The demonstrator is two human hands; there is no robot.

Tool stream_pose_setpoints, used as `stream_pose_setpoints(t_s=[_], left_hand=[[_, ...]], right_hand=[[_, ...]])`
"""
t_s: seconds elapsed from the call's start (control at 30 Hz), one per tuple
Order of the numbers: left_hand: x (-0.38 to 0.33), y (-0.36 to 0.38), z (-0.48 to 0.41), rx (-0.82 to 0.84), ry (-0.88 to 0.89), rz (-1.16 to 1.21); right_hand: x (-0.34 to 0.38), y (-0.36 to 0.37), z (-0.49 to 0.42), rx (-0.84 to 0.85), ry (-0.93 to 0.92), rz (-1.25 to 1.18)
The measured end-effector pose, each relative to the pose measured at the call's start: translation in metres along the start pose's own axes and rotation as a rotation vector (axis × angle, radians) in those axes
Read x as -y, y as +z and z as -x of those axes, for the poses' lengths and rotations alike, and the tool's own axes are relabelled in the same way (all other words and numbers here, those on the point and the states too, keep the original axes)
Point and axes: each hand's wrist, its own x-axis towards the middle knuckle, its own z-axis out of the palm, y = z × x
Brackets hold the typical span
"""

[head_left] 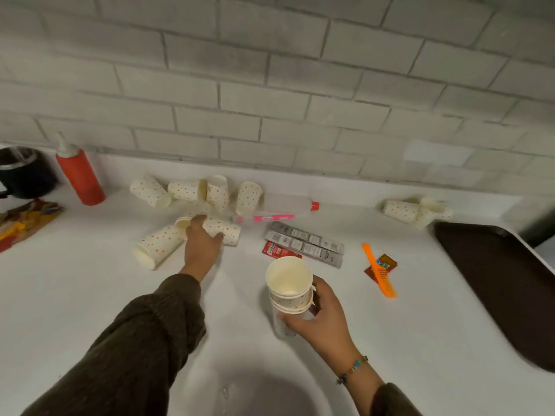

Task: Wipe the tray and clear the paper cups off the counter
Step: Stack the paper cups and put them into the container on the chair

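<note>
Here the left hand closes on a fallen cup near the counter's back edge; the right hand grips a stack. Neighbouring cups may roll away if bumped. The tray lies at the right edge.

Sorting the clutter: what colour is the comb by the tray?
The plastic comb is bright orange, clearest in the head view.
</note>
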Motion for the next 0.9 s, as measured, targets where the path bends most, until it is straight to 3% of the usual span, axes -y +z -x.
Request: stream_pose_setpoints(t_s=[0.17,0.33,0.6,0.9], left_hand=[[0.008,0.015,-0.006,0.051,0.015,-0.190],[0.010,0.025,0.006,0.018,0.014,-0.177],[-0.040,0.050,0.091,0.171,0.100,0.149],[-0.108,0.099,0.253,0.394,0.319,0.296]], right_hand=[[-0.004,-0.015,0.008,-0.014,0.019,0.020],[-0.013,-0.030,0.017,-0.028,0.029,0.003],[-0.037,-0.055,0.030,-0.028,0.093,-0.064],[-0.081,-0.160,0.087,-0.237,0.112,-0.036]])
